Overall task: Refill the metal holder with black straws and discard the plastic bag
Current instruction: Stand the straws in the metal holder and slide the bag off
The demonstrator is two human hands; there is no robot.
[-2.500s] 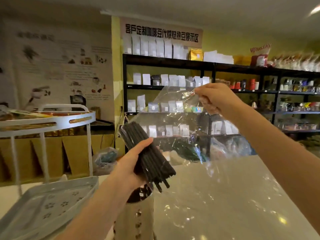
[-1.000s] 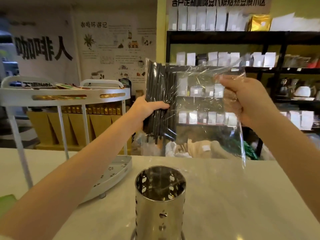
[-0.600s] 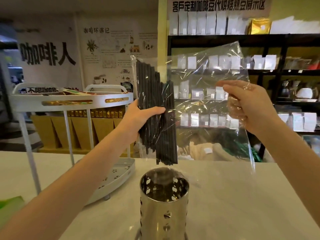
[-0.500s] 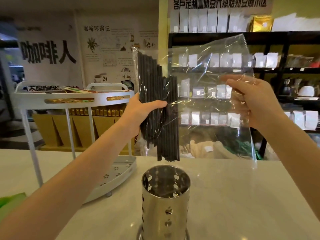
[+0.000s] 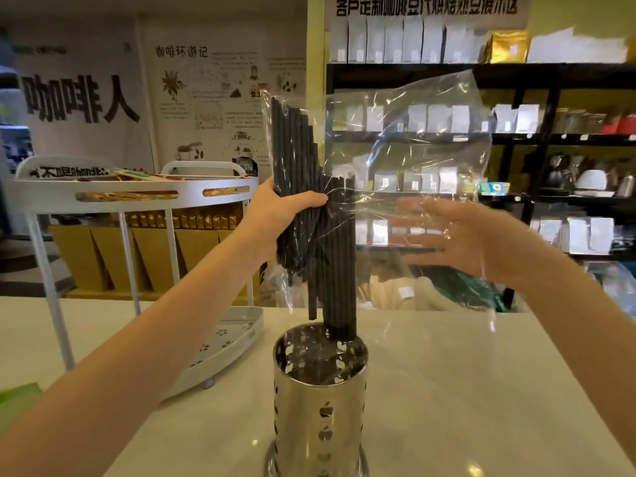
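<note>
A shiny metal holder point(image 5: 320, 401) with cut-out holes stands on the counter at the bottom centre. My left hand point(image 5: 278, 215) grips a bundle of black straws point(image 5: 309, 208) through a clear plastic bag point(image 5: 420, 146), held upright over the holder. Several straws have slid down, and their lower ends dip inside the holder's rim on the right side. My right hand point(image 5: 461, 235) is behind the loose part of the bag with its fingers spread flat, blurred by motion; whether it touches the film is unclear.
A white two-tier rack point(image 5: 130, 197) stands on the pale counter point(image 5: 464, 390) to the left, its lower tray close to the holder. A green object point(image 5: 13, 401) lies at the left edge. Dark shelves point(image 5: 516, 139) with packets and cups fill the background.
The straws have slipped lower out of the bag, and their ends now enter the holder. My right hand has let go of the bag's side and spread its fingers.
</note>
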